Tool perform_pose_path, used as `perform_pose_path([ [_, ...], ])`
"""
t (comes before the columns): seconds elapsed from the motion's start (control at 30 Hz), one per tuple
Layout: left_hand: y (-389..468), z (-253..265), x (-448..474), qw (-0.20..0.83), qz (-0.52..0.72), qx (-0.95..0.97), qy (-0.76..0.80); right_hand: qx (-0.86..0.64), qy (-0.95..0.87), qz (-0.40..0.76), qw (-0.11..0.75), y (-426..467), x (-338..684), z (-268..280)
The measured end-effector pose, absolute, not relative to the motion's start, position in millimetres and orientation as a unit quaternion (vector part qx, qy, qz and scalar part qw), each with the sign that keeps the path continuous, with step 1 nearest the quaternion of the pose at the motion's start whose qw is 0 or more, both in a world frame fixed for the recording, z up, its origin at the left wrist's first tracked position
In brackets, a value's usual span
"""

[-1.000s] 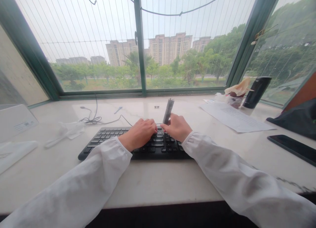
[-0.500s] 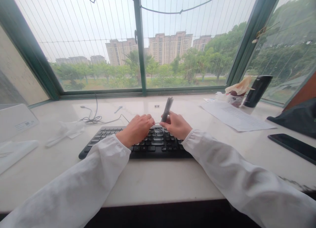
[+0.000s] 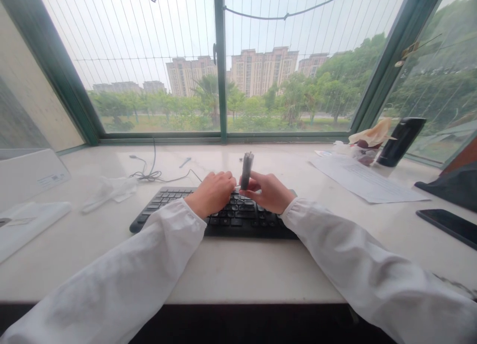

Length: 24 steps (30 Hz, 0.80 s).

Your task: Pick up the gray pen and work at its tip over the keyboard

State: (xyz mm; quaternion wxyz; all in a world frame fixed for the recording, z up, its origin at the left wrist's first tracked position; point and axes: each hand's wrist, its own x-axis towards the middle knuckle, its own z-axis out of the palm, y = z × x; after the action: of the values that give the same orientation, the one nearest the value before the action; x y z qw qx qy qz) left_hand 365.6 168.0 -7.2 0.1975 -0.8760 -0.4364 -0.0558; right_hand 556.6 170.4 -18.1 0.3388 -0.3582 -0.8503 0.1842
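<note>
A black keyboard lies on the white tabletop with both hands over it. In my right hand a short, dark, stick-shaped tool, which looks like a small brush, is pinched between thumb and fingers. It stands nearly upright with its lighter, ragged end up. My left hand rests over the keyboard's upper middle, its fingers curled and close together. Their tips are hidden, so I cannot tell what they hold. A tiny dark piece lies on the table behind the tool.
A coiled cable and a crumpled tissue lie at the left, near a white box. To the right are paper sheets, a black cylinder and a phone. A window frame stands behind the table.
The view has shifted, so most things appear further right. The tool in my right hand has tilted more upright and moved closer to my left hand, which stays curled over the keyboard.
</note>
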Motion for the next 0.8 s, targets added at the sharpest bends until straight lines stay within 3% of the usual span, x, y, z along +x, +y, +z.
perform_pose_path([
  [0.8,167,-2,366,0.185,-0.053,-0.859,-0.475,-0.311,-0.903,0.086,0.285,165,553,-17],
])
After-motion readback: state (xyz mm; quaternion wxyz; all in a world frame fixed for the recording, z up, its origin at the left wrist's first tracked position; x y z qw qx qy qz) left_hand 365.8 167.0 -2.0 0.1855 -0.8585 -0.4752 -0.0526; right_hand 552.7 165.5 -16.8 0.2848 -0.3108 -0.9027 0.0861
